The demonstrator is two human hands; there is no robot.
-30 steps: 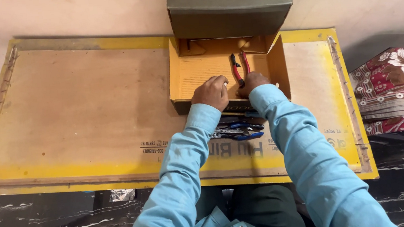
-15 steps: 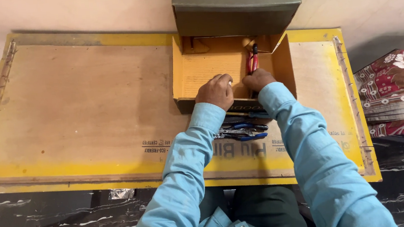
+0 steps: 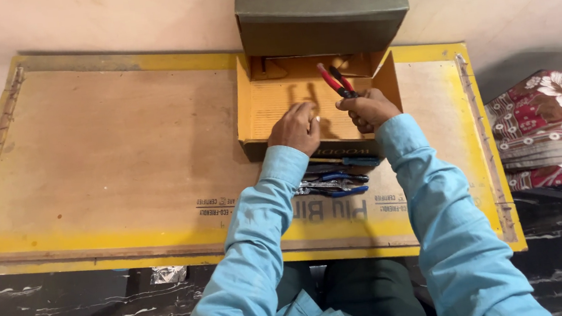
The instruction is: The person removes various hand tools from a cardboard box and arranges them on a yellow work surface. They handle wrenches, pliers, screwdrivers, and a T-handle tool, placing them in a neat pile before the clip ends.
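Your right hand (image 3: 367, 110) clenched on red-handled pliers (image 3: 335, 81) above the yellow box (image 3: 289, 102); left hand (image 3: 295, 129) loose beside it, grasping nothing; blue-handled pliers (image 3: 331, 184) on desk (image 3: 102, 154) behind.

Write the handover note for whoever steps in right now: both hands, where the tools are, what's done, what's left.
Left hand: empty, flat inside the open yellow box.
Right hand: shut on the red-handled pliers, raised over the box.
Blue-handled pliers: on the plywood board, in front of the box.
Done: red pair is picked up.
Left: the red pair is not set down; the blue pair lies outside the box.
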